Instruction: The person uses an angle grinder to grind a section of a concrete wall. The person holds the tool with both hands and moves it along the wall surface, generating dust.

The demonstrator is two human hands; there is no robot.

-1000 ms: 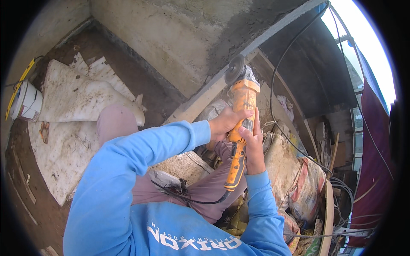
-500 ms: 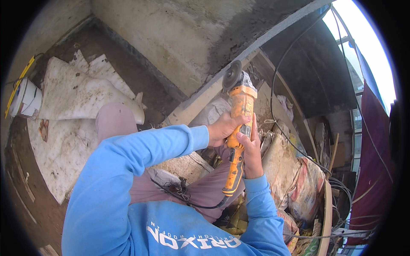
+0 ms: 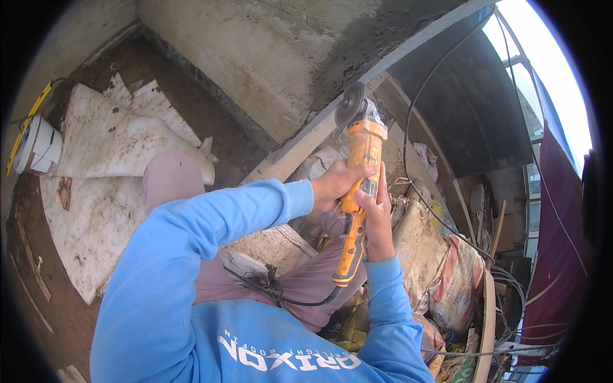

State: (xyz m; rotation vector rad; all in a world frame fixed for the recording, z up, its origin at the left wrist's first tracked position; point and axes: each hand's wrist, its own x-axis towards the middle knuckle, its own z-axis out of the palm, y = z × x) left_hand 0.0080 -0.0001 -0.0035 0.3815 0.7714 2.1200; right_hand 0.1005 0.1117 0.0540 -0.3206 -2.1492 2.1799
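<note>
An orange angle grinder [image 3: 359, 204] is held upright in front of me, its dark disc [image 3: 350, 103] at the upper end and its cord running from the lower end toward my lap. My left hand [image 3: 335, 182] wraps round the middle of its body from the left, thumb across it. My right hand [image 3: 377, 214] grips the body from the right, slightly lower, with the thumb on the front. The disc end is near a concrete ledge and a wooden board [image 3: 268, 169]; whether it touches either I cannot tell.
Crumpled white sheets [image 3: 96, 236] and a white bucket [image 3: 46, 148] lie at left beside a yellow level [image 3: 29, 127]. Dirty sacks [image 3: 456, 284], loose cables [image 3: 511, 287] and planks are piled at right. A dark panel [image 3: 469, 102] leans behind them; a maroon sheet [image 3: 552, 242] hangs beyond.
The grinder dipped slightly down and left half a second ago and is now back up a little. Both hands moved with it, keeping their grip.
</note>
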